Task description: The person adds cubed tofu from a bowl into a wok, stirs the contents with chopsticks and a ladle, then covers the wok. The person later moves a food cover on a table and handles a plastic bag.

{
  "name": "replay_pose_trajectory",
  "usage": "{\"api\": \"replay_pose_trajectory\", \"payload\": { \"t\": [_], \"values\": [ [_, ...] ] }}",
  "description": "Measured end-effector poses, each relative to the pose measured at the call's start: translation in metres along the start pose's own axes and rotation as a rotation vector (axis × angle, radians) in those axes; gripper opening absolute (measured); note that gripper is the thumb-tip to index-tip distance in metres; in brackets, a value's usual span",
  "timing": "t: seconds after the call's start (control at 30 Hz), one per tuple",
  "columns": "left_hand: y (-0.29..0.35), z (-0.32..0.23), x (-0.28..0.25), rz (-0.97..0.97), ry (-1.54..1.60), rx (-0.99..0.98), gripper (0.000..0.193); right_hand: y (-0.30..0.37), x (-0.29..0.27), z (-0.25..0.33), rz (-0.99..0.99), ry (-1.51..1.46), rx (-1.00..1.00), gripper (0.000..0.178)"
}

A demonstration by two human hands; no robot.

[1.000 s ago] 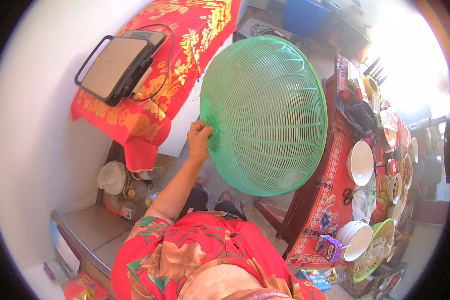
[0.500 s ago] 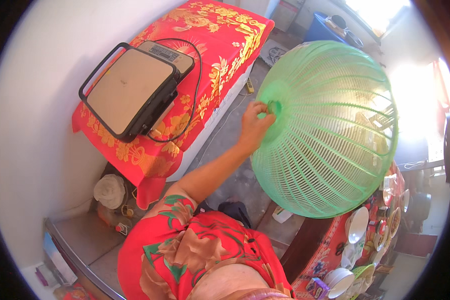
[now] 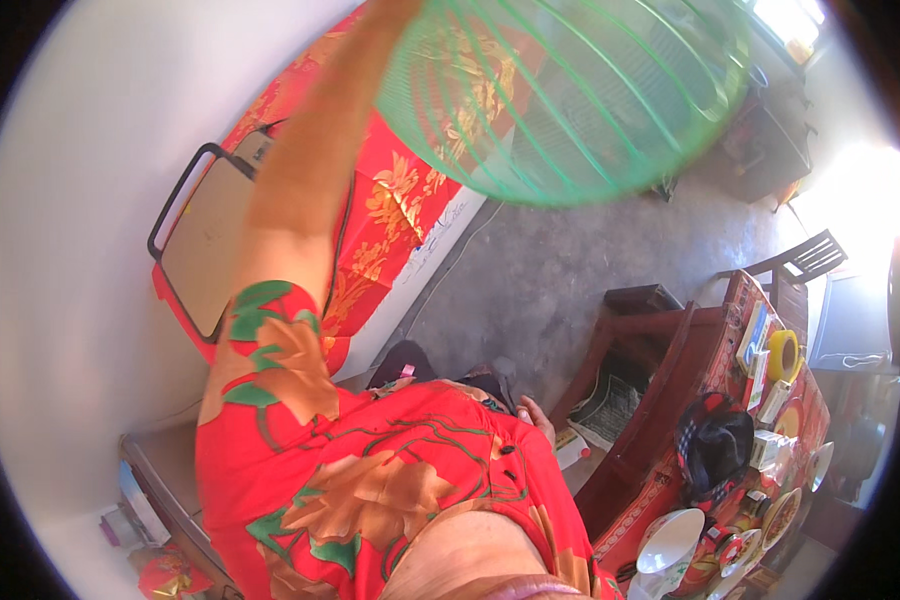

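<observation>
My left forearm point(image 3: 315, 170) stretches up past the top edge, so the left hand itself is out of the picture. A green mesh dome food cover point(image 3: 570, 110) is up in the air beside that forearm, its top end cut off by the edge. The wide rim faces down and right. Low at my body, partly hidden by the shirt, my right hand point(image 3: 537, 418) shows a few stretched fingers with nothing seen in them. Behind the left arm sits a flat electric griddle point(image 3: 205, 235) with a black handle, on a red cloth with gold flowers point(image 3: 395, 205).
On the right, a dark red wooden table point(image 3: 640, 400) carries a white bowl point(image 3: 670, 540), a dark cap point(image 3: 715, 445), a yellow tape roll point(image 3: 782, 355), small boxes and several dishes. A chair point(image 3: 810, 258) stands behind it. Grey concrete floor point(image 3: 560, 270) lies between.
My left arm has swung up and forward, carrying the food cover toward the top edge. My view has shifted, so more floor and tabletop show. Fingers of my right hand have come into view.
</observation>
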State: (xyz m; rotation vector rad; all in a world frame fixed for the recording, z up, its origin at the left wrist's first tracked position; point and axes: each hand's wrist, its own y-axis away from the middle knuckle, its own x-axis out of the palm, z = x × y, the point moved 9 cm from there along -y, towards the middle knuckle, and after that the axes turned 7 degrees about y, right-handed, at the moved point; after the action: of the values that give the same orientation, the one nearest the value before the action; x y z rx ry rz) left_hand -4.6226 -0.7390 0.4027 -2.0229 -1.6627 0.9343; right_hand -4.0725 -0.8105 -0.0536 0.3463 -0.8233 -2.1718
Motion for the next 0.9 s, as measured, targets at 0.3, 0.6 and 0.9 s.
{"api": "replay_pose_trajectory", "payload": {
  "t": [0.3, 0.6, 0.9],
  "values": [
    [-0.128, 0.156, -0.012, 0.049, -0.553, 0.119, 0.034, -0.093, -0.030, 0.037, -0.003, 0.030, 0.061, 0.048],
    [-0.190, 0.339, 0.070, 0.354, -0.737, -0.209, 0.047, -0.155, -0.023, 0.175, -0.098, 0.022, 0.127, 0.045],
    [-0.171, 0.385, 0.101, 0.375, -0.716, -0.233, 0.035, -0.261, -0.073, 0.222, -0.065, 0.049, 0.061, 0.043]
  ]
}}
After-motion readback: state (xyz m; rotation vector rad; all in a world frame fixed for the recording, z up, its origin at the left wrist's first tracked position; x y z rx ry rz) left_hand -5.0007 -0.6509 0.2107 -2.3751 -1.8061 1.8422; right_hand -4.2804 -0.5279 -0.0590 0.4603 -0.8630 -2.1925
